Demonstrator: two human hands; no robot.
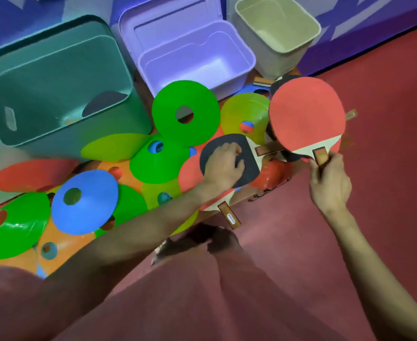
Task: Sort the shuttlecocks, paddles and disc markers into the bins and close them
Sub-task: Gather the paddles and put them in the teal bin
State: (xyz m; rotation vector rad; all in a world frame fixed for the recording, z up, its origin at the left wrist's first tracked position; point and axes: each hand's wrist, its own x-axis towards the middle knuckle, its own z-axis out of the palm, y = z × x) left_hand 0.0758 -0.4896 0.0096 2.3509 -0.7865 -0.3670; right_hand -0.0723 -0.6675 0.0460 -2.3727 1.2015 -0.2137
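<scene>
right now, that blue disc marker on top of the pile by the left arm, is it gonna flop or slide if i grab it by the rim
The blue disc marker looks like a thin, shallow cone, so it will probably flex at the rim. It rests tilted on other glossy markers, so it may slide when nudged. It likely weighs little; its center hole could offer a firmer pinch.

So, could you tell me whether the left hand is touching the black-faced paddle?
Touching: the head view shows the left hand pressed flat on the black-faced paddle.

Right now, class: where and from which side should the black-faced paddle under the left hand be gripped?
Probably by its wooden handle, reached from the right. The black-faced paddle lies flat on the pile, so its blade offers little edge, while the handle juts out clear; the left hand only presses the face.
</scene>
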